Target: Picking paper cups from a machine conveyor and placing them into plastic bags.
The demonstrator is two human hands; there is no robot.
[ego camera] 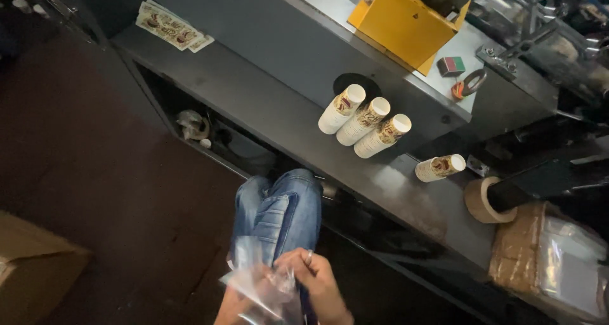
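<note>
Both of your hands are low in the view, over your lap, and together they grip a clear plastic bag (pixel 259 285). Your right hand (pixel 317 280), with a ring on one finger, has its fingers curled and pinched on the bag's upper edge. Your left hand (pixel 233 307) is partly hidden behind the crinkled plastic at the bottom edge of the view; it seems to be closed on the bag from below, though its fingers are blurred. Your knee in blue jeans (pixel 279 211) sits just above the bag.

Ahead of you on the grey bench (pixel 266 109), three stacks of paper cups (pixel 365 120) lie on their sides, touching each other. A fourth stack (pixel 440 167) lies apart to the right, near a roll of tape (pixel 482 201). A yellow box (pixel 403 23) stands further back, and printed paper sheets (pixel 171 26) lie at the bench's far left end.
</note>
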